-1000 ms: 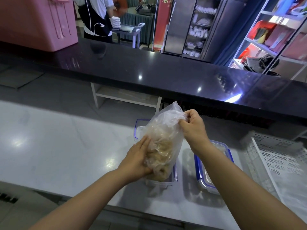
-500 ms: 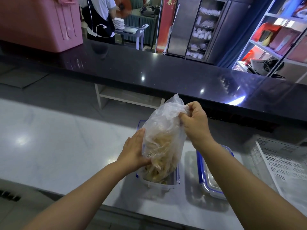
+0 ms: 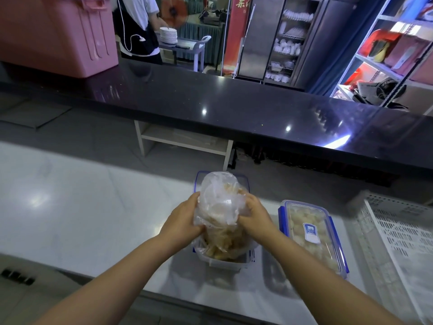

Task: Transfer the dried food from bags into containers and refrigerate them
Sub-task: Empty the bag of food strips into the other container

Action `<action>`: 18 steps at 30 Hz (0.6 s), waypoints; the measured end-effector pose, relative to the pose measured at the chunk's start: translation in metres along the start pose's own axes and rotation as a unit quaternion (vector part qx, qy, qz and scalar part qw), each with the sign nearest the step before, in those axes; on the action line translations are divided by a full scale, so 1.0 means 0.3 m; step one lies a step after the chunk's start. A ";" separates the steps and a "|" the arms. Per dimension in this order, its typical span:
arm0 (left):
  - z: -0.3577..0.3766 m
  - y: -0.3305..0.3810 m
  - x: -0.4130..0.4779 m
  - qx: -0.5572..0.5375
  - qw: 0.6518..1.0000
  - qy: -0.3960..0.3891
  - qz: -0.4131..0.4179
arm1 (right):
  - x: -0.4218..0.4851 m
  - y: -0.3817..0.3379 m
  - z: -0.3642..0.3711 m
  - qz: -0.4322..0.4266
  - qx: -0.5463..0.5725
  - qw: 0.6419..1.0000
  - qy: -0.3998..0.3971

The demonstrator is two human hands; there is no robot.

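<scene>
1. Since thin plastic slips, the left hand (image 3: 185,221) cups the bag (image 3: 220,202) at its 9 o'clock flank, fingers curled into the film.
2. That bag looks light, limp and crinkly. Its dried food (image 3: 222,242) seems brittle and sags toward 6 o'clock into the open container (image 3: 225,263) beneath. It is probably best held by slack plastic rather than squeezed through the contents.
3. At the 3 o'clock flank, the right hand (image 3: 255,216) grips the bag likewise.
4. Further toward 3 o'clock, standing apart, a lidded container (image 3: 311,235) sits full.
</scene>
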State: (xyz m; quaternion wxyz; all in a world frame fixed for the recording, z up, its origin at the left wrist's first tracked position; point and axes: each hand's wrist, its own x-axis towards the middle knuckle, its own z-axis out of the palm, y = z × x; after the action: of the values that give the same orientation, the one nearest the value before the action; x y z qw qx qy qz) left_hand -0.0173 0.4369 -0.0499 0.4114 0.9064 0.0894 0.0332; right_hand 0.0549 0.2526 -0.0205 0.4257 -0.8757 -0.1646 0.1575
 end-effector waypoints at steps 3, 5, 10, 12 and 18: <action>-0.013 0.026 -0.010 -0.039 0.999 0.018 0.003 | -0.029 -0.002 0.024 -0.043 -0.076 0.996 0.002; -0.015 0.018 -0.012 -0.057 0.998 0.015 0.018 | -0.054 0.008 0.043 -0.095 -0.121 0.988 0.000; -0.023 -0.019 -0.019 -0.012 0.999 -0.025 0.041 | -0.132 0.036 0.060 -0.126 -0.163 0.979 -0.002; -0.028 -0.036 -0.013 -0.003 0.998 -0.054 0.038 | -0.130 0.047 0.054 -0.123 -0.172 0.977 -0.018; -0.105 -0.001 0.014 0.025 0.991 -0.129 -0.013 | -0.025 0.044 0.016 -0.053 -0.184 0.981 -0.021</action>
State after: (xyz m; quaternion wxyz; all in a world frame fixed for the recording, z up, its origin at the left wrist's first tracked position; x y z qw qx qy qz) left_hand -0.0174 0.4613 -0.0295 0.3972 0.9119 0.0484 -0.0914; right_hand 0.0483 0.2451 -0.0329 0.2611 -0.9258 -0.2456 0.1198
